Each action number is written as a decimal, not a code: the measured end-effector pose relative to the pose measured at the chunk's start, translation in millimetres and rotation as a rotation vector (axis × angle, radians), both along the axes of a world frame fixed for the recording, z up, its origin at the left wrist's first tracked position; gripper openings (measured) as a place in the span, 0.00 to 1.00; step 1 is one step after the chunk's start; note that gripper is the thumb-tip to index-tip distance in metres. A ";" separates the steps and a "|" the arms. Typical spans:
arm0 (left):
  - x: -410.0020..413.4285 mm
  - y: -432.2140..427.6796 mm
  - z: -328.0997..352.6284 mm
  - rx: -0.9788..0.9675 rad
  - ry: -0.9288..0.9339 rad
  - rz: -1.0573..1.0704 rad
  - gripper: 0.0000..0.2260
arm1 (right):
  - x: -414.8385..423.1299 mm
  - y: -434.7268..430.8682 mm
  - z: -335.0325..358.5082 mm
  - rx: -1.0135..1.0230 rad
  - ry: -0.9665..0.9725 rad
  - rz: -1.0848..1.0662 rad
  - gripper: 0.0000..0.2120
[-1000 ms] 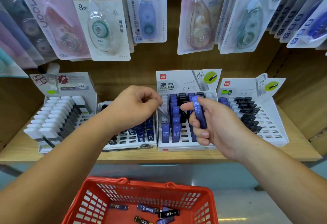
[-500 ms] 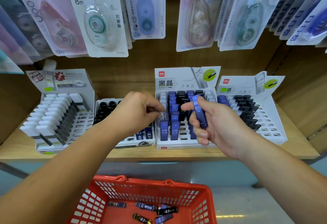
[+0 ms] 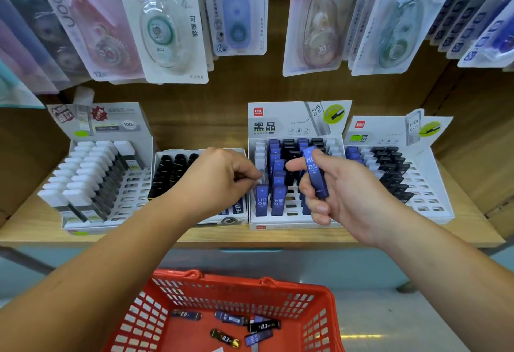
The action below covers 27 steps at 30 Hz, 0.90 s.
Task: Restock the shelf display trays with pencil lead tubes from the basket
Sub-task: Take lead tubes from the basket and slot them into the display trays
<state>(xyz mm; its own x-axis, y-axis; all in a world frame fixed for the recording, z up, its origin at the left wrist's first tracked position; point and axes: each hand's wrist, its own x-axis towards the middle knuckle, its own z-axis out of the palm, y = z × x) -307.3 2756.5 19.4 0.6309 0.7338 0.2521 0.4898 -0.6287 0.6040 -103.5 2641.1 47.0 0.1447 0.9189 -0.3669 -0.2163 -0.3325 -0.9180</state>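
My right hand grips a blue HB 0.5 lead tube upright above the middle display tray. That tray holds blue, black and pale tubes, with open slots in its front rows. My left hand has its fingers curled and pinches a pale clear lead tube at the tray's left column; the fingertips hide most of it. Below, the red basket holds several loose tubes.
Another tray of blue and black tubes stands to the right, with many bare slots. Left of the middle tray is a tray of black tubes, then one of white-capped tubes. Correction-tape packs hang above the wooden shelf.
My left hand has moved down and right with the pale tube, into the middle tray's left column. My right hand has kept the blue tube in about the same place.
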 end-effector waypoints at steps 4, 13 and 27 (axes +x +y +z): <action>0.7 -0.6 -7.5 0.028 -0.042 0.003 0.06 | -0.6 0.9 1.3 0.003 0.025 0.005 0.18; 2.6 -3.8 -0.1 0.123 0.105 -0.069 0.16 | 1.4 0.9 -1.5 0.094 -0.143 -0.084 0.10; -3.3 -32.8 3.5 0.046 0.118 -0.052 0.08 | 2.2 -4.1 15.6 0.289 -0.426 -0.160 0.09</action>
